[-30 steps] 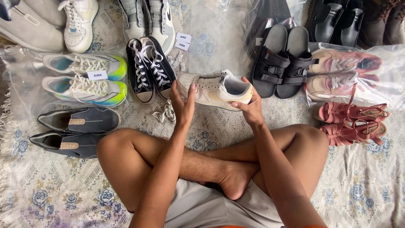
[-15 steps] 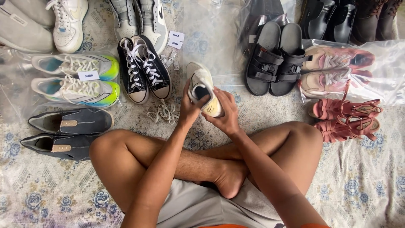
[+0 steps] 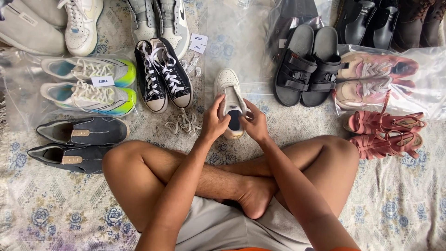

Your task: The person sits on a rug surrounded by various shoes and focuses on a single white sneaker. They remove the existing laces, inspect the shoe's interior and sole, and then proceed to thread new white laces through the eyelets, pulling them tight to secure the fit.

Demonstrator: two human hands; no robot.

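A white low sneaker (image 3: 229,93) points away from me, toe toward the far side, heel toward my crossed legs. My left hand (image 3: 213,122) grips its left side near the opening. My right hand (image 3: 254,123) grips the right side, fingers at the tongue. The dark inside of the shoe shows between my hands. Loose white laces (image 3: 184,123) lie on the floral mat just left of the shoe.
Pairs surround me on the mat: black high-tops (image 3: 162,76), white-green running shoes (image 3: 88,88), dark slip-ons (image 3: 76,142), black sandals (image 3: 306,65), pink sneakers in a clear bag (image 3: 376,76), pink strappy sandals (image 3: 383,132), grey sneakers (image 3: 160,21). My knees fill the near side.
The white sneaker turned from lying sideways across my hands to pointing straight away from me. Both hands shifted to grip its heel end on either side.
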